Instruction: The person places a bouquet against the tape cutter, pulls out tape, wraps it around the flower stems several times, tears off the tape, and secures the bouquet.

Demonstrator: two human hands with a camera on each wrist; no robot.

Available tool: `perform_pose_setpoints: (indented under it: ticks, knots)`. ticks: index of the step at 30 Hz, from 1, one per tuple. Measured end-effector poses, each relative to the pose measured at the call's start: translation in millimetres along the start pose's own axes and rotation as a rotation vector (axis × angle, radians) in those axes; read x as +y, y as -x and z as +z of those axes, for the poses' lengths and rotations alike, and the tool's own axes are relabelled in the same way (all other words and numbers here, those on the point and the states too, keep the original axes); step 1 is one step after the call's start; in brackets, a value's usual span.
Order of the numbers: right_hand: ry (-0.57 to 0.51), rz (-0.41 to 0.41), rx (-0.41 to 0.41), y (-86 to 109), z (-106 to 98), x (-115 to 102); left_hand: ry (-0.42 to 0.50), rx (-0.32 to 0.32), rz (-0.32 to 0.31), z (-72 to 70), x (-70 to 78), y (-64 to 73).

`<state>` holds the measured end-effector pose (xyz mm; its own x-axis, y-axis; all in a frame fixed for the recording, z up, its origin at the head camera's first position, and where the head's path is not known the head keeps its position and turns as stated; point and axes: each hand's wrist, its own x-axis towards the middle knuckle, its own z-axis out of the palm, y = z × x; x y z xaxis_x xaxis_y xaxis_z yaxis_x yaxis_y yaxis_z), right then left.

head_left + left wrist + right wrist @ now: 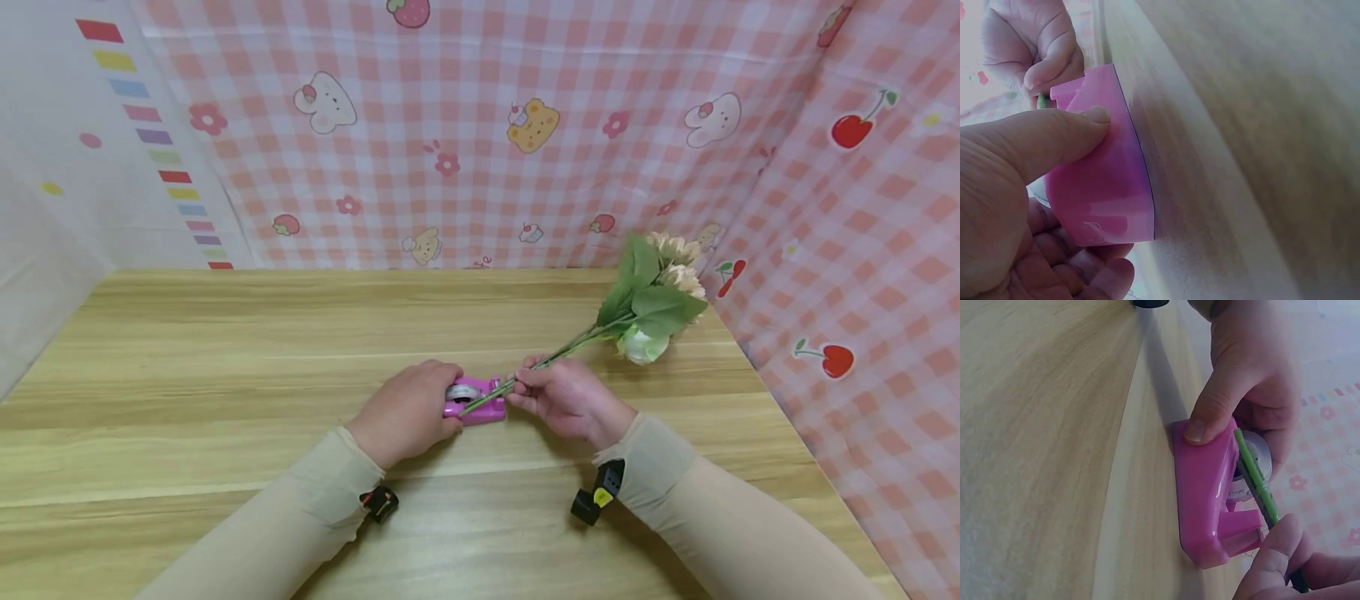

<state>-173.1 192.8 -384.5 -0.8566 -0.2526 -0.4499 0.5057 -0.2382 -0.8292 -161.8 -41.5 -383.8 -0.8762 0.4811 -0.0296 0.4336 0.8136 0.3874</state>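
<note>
A pink tape dispenser (487,411) with a roll of clear tape (1259,456) stands on the table. My left hand (408,412) grips it from the left, the thumb (1079,134) on its near side and the fingers around the far side. My right hand (573,400) pinches the green stems (558,354) of a bunch of artificial flowers (678,279) close to their lower ends. The cut stem ends lie over the dispenser, beside the tape roll. Cream blooms, a whitish bud (642,344) and broad green leaves (663,310) point to the far right.
The wood-grain table (225,358) reaches back to a pink checked cloth (480,133) with cartoon prints. Another checked cloth (870,333) hangs along the right edge, near the flowers. Each wrist bears a small black camera (381,503).
</note>
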Motion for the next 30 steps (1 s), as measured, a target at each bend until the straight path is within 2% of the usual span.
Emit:
perform_pose_setpoints:
  ticks: [13,19,25,30]
  knots:
    - [0.002,0.01,0.007,-1.1,-3.1,0.9,0.0,0.006,0.003,1.3,-0.4,-0.4]
    - [-0.032,0.006,-0.005,-3.7,-3.7,1.2,0.005,0.001,-0.006,0.4,0.3,-0.7]
    - [-0.098,0.041,-0.016,-7.4,-2.6,0.6,0.008,-0.002,-0.007,0.6,0.2,-0.8]
    - [-0.072,0.068,0.009,-10.0,0.9,-0.7,0.008,-0.003,-0.011,0.3,-0.1,-0.7]
